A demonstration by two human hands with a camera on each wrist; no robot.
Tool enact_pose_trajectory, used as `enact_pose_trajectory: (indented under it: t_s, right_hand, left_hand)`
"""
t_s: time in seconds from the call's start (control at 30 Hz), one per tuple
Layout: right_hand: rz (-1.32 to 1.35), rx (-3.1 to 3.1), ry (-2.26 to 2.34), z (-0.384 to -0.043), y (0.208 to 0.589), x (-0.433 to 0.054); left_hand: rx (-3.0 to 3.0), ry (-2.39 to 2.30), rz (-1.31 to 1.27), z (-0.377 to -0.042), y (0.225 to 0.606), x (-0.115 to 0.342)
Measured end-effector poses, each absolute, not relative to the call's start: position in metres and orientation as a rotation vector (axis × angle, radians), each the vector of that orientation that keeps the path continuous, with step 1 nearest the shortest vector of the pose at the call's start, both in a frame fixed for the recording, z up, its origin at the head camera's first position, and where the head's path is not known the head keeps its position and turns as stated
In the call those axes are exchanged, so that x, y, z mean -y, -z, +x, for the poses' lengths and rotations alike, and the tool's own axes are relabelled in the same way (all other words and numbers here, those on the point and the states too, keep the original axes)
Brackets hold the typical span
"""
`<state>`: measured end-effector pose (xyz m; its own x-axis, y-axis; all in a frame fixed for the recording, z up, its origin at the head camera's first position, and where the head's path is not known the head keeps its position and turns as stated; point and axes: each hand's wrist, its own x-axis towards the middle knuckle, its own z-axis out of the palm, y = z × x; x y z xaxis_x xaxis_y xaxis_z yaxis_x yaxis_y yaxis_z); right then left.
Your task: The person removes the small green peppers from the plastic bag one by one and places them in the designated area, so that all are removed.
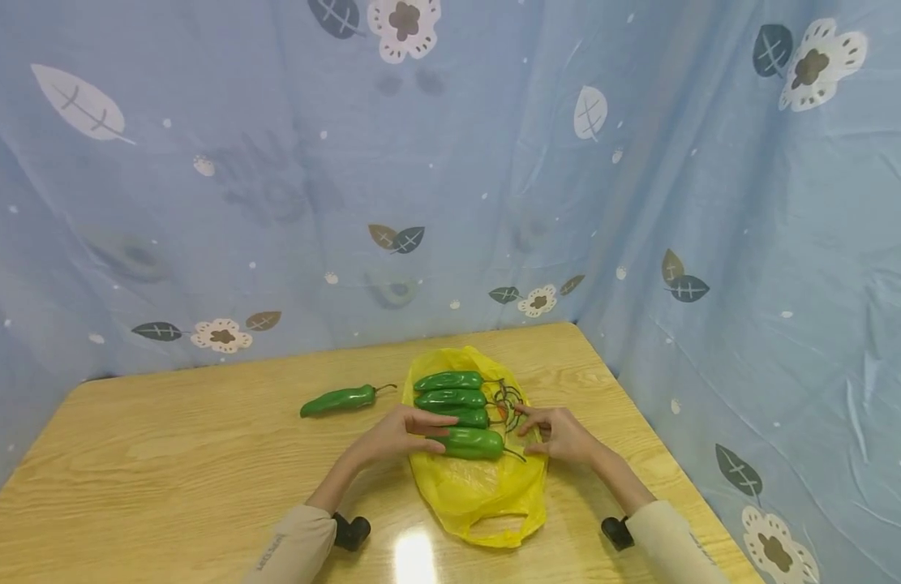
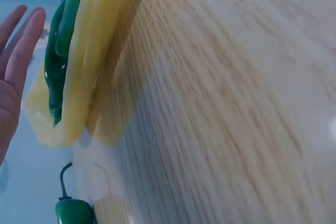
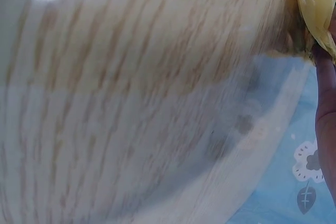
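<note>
Several long green peppers [image 1: 472,444] lie side by side on a yellow plastic bag [image 1: 479,491], their dark curved stems pointing right. At their left ends, my left hand [image 1: 399,432] reaches over the bag's edge with fingers extended. In the left wrist view its straight fingers [image 2: 23,51] stand beside the peppers [image 2: 65,35] and hold nothing. My right hand [image 1: 563,435] is at the bag's right side near the stems. In the right wrist view a finger [image 3: 326,77] is curled against the bag's edge [image 3: 317,3], which it pinches; the fingertips are partly hidden.
Another green pepper [image 1: 341,400] lies by itself on the wooden table [image 1: 202,454], left of the bag. The bag's handle loop [image 1: 497,531] spreads toward the front. Blue patterned curtains [image 1: 457,178] hang along the table's back and right edges.
</note>
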<state>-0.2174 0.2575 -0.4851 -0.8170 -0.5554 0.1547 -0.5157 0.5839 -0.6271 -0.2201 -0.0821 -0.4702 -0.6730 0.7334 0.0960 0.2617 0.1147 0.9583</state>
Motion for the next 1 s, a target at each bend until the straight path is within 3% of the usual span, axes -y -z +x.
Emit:
enact_pose_trajectory:
  t_s: [0.7,1.0]
  right_hand:
    - [-0.867,-2.693,1.059,-0.217,0.486,-0.257]
    - [-0.926,-2.708,1.07,-0.222,0.485,-0.256]
  left_hand:
    - [-2.145,-1.532,0.893,-0.235,0.485,0.068]
    - [-2.205,-1.372,1.015,-0.247,0.483,0.058]
